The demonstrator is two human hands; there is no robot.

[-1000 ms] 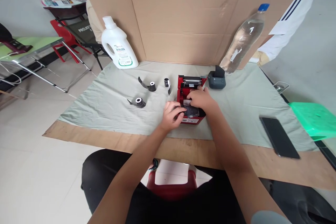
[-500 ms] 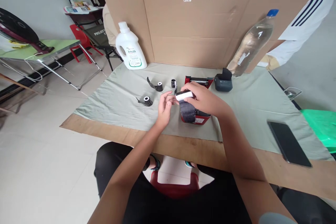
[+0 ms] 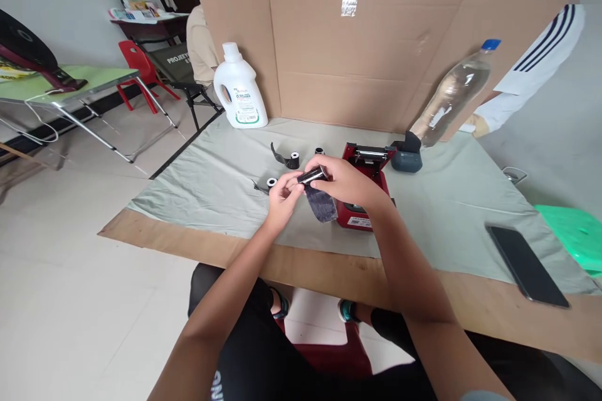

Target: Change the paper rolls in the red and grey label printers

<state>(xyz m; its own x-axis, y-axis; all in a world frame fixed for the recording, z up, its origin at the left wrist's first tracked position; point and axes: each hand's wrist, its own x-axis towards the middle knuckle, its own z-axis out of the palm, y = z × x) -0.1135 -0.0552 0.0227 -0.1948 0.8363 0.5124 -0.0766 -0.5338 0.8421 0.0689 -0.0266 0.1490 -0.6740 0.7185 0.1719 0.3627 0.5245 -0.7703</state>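
Observation:
Both my hands hold a small paper roll (image 3: 314,175) with a dark strip (image 3: 321,203) hanging from it, just left of the red printer (image 3: 371,185). My right hand (image 3: 345,180) grips the roll from the right and above. My left hand (image 3: 281,194) pinches its left end. The printer's lid stands open at the back. Two more small dark rolls (image 3: 292,158) (image 3: 268,184) lie on the grey cloth (image 3: 221,175) beyond my left hand, and a third roll (image 3: 320,151) stands upright behind.
A white detergent jug (image 3: 239,91) and a clear plastic bottle (image 3: 452,95) lean against a cardboard screen (image 3: 357,56). A small dark grey printer (image 3: 407,153) sits behind the red one. A black phone (image 3: 527,265) lies at right. Another person's white sleeve (image 3: 540,56) shows far right.
The roll came up out of the red printer in my right hand and moved left. My left hand left the printer's front and took the roll's end.

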